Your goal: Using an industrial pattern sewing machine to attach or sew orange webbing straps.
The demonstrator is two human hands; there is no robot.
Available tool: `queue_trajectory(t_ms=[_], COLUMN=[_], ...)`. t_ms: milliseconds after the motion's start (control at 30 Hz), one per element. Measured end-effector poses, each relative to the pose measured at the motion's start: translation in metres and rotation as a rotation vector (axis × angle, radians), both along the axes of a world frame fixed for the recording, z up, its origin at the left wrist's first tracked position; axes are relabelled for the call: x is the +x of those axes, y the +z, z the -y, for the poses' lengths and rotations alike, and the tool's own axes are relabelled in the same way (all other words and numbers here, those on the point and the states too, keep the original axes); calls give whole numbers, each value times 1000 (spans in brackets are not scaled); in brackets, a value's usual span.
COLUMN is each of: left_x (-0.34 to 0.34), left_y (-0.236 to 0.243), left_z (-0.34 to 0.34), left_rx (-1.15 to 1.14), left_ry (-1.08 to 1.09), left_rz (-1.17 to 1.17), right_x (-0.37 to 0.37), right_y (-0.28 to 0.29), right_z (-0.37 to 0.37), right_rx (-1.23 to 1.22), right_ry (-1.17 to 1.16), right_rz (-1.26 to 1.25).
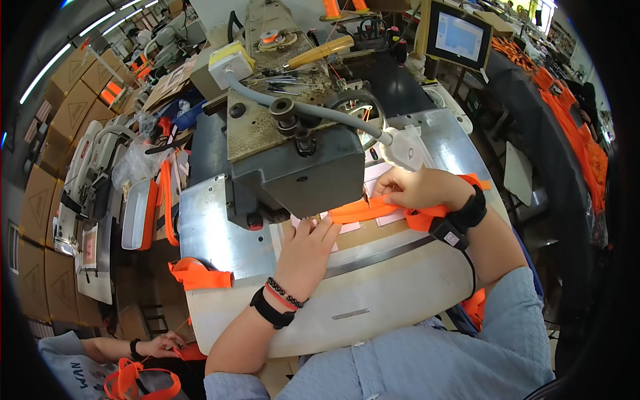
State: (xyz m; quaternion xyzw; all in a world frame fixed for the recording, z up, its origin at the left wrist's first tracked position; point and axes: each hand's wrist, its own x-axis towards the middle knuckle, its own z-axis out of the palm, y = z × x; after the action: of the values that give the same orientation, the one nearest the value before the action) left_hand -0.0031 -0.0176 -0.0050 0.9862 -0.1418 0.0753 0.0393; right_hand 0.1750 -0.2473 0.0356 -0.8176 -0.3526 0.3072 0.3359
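Observation:
A bright orange strap (350,212) lies across a pale pink and cardboard template (360,233) under the grey head of an industrial sewing machine (297,180). My left hand (310,253) has its fingers stretched out, fingertips touching the strap's left end. My right hand (417,190) pinches the strap farther right, just below a white lamp (407,153) on a grey flexible arm. A loose orange loop hangs by my right wrist. The needle area is mostly hidden behind the machine head.
An orange bundle (200,277) rests at the metal bed's left edge. An orange-rimmed tray (140,217) and stacked cartons (40,207) stand left. A screen (459,37) is at back right, beside a long bench with orange webbing (570,127). A co-worker's hand (163,345) holds orange material at lower left.

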Motion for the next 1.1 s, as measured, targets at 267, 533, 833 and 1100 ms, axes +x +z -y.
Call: queue_trajectory(t_ms=[267, 533, 833, 1100], left_x=[-1, 0, 0, -4], left_y=[7, 11, 16, 13], left_z=[2, 2, 8, 9], left_rx=[53, 46, 93, 45], left_ry=[26, -4, 21, 32], left_rz=[-26, -45, -49, -28], right_x=[6, 8, 20, 15], right_y=[-11, -10, -24, -21], right_z=[-9, -3, -3, -4], right_rx=[-53, 202, 355, 398], right_ry=[-90, -77, 7, -69], right_rz=[-80, -224, -270, -292])
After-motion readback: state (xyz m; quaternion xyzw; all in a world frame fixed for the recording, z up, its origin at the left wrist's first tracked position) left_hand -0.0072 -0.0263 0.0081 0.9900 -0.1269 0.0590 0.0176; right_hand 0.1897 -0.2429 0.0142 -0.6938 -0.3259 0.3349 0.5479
